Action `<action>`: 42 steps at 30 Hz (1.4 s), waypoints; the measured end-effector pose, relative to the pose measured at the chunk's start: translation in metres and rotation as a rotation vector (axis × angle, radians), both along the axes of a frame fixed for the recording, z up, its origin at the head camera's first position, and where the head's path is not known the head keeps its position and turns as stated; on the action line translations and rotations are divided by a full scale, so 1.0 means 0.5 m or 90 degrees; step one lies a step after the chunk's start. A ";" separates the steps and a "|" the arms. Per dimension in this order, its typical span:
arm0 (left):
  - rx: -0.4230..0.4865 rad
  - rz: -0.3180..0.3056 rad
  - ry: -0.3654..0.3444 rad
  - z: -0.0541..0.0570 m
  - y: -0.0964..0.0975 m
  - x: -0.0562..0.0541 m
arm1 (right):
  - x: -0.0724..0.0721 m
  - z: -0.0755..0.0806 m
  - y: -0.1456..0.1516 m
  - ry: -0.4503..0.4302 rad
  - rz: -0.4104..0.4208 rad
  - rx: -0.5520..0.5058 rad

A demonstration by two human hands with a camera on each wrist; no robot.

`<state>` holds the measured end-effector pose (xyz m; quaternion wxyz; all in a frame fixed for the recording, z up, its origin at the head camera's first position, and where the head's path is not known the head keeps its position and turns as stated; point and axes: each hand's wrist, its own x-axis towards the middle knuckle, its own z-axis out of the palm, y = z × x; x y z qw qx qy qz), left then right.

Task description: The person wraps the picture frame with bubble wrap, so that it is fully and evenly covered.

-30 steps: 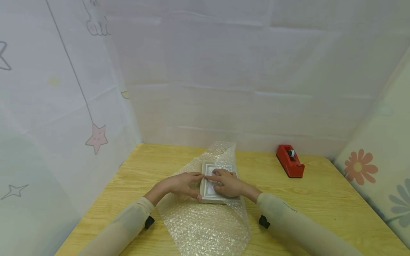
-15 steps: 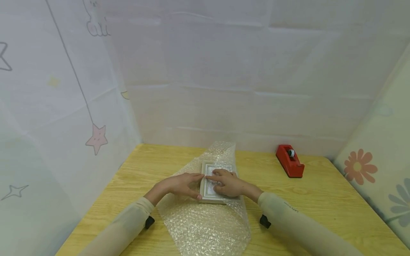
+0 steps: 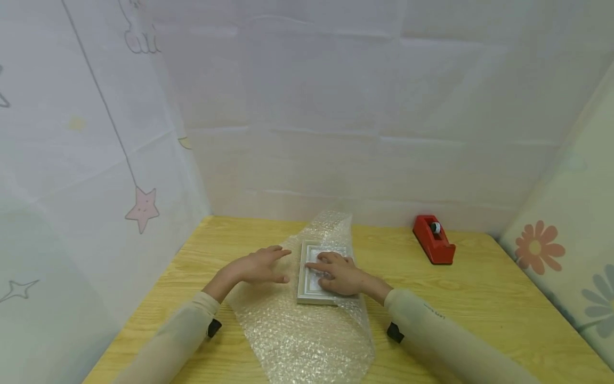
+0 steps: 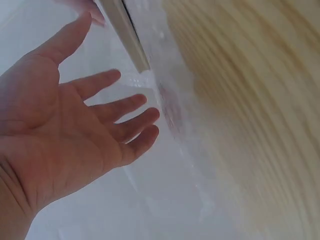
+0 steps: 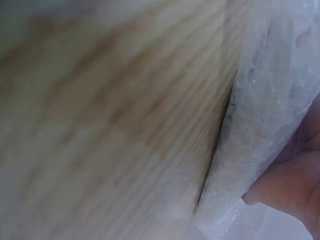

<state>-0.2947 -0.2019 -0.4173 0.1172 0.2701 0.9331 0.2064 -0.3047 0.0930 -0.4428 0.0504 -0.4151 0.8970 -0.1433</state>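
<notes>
A pale picture frame [image 3: 303,288] lies on a sheet of bubble wrap [image 3: 307,341], whose right part is folded over the frame. My right hand [image 3: 339,274] rests on top with fingers spread, pressing the folded wrap against the frame. To the left of the frame, my left hand [image 3: 259,266] hovers over the wrap, holding nothing. In the left wrist view its fingers [image 4: 120,107] are spread and apart from the frame's edge [image 4: 125,35]. The right wrist view shows the wrapped side of the frame [image 5: 260,120] with the right thumb [image 5: 280,187] beside it.
A red tape dispenser [image 3: 434,241] stands at the back right of the wooden table [image 3: 460,298]. Cloth sheets with printed stars and flowers hang at the back and sides. A far tip of the wrap [image 3: 331,221] reaches the table's back edge.
My left hand has let go of the frame's left edge and moved left and slightly up. The right hand stays on the wrap over the frame.
</notes>
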 end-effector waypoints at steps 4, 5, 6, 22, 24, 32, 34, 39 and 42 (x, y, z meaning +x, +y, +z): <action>0.033 0.048 -0.008 0.000 -0.024 -0.010 | -0.003 0.000 -0.001 -0.001 -0.002 0.000; 0.038 0.057 -0.011 0.000 -0.029 -0.012 | -0.003 -0.001 0.000 -0.003 -0.003 0.002; 0.042 0.066 -0.019 0.000 -0.034 -0.013 | -0.004 -0.002 0.000 -0.006 -0.005 0.002; 0.086 0.124 -0.093 0.012 -0.087 -0.024 | -0.002 -0.005 0.001 0.006 -0.004 0.002; 0.098 0.125 -0.104 0.014 -0.090 -0.024 | -0.003 -0.006 0.002 0.006 -0.004 -0.001; 0.127 0.089 -0.146 0.035 -0.101 -0.014 | -0.004 -0.014 0.000 0.002 -0.002 -0.016; 0.125 0.079 -0.164 0.047 -0.104 -0.009 | -0.004 -0.014 0.000 0.005 -0.005 -0.021; 0.131 0.059 -0.183 0.086 -0.107 0.008 | 0.000 -0.010 -0.001 0.009 -0.014 -0.025; 0.137 0.054 -0.176 0.104 -0.109 0.018 | 0.002 -0.009 -0.001 0.008 -0.014 -0.024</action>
